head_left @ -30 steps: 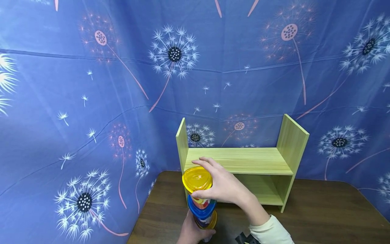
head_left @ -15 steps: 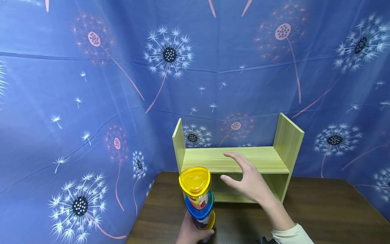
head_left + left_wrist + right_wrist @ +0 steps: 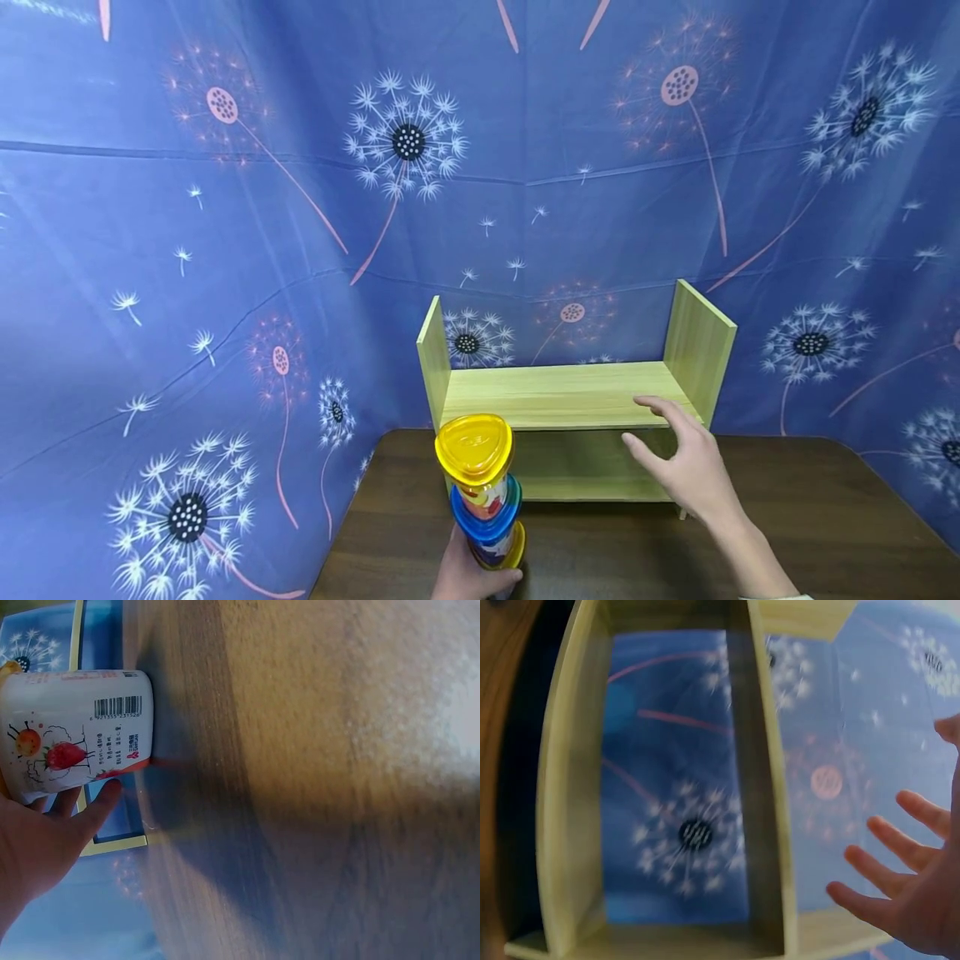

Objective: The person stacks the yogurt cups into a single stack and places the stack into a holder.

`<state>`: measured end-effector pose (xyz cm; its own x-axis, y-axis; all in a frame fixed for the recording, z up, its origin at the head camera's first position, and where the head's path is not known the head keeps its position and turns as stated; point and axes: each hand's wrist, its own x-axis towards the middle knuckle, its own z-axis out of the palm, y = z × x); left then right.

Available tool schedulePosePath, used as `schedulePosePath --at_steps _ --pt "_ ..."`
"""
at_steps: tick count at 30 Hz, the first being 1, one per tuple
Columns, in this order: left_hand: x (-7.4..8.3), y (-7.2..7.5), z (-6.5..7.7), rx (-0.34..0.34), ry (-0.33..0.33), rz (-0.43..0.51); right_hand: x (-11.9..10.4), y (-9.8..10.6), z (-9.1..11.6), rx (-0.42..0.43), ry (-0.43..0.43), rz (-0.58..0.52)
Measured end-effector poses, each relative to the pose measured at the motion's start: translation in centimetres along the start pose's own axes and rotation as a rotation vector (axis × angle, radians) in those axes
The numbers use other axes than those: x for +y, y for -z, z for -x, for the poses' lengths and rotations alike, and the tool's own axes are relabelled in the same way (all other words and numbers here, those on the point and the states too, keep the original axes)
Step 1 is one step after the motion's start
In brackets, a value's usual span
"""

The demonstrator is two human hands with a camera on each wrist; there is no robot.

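A stack of lidded cups stands front centre in the head view. On top is a cup with a clear yellow lid (image 3: 475,446), below it one with a blue lid (image 3: 484,523), and lowest a cup with another yellow lid (image 3: 517,543). My left hand (image 3: 467,568) grips the lowest cup from the left side. In the left wrist view this is a white yogurt cup (image 3: 75,735) with strawberry print and a barcode, its base close to the tabletop. Spread fingers and thumb mark my right hand (image 3: 693,467), which hangs in front of the shelf's right end, holding nothing.
Behind the hands, a small pale wooden shelf (image 3: 558,392) with two levels and raised side panels stands on the dark wooden table (image 3: 810,508). A blue cloth (image 3: 300,208) with dandelion print hangs behind and along the left.
My right hand has let go of the top cup and moved right, away from the stack, to the shelf's right end. The left hand stays on the lowest cup. The head view has shifted slightly.
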<state>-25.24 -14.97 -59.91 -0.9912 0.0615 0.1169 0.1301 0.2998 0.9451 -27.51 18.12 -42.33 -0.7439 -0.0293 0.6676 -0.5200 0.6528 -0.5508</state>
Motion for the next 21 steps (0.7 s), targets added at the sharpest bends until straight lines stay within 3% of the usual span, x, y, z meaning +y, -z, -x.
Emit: schedulePosePath --at_steps 5,10,15,21 --pt "-0.2 0.0 0.0 0.004 -0.003 -0.014 2.4 1.1 0.5 0.196 -0.031 0.013" --pt "-0.1 -0.2 0.2 -0.003 -0.031 0.0 4.3 2.1 0.8 0.338 -0.14 -0.026" --pt "0.0 -0.2 0.2 -0.007 -0.036 0.012 5.5 2.7 1.0 0.382 -0.236 -0.011" --pt "0.0 -0.3 0.0 -0.016 -0.003 0.044 6.9 2.6 1.1 0.354 -0.338 0.021"
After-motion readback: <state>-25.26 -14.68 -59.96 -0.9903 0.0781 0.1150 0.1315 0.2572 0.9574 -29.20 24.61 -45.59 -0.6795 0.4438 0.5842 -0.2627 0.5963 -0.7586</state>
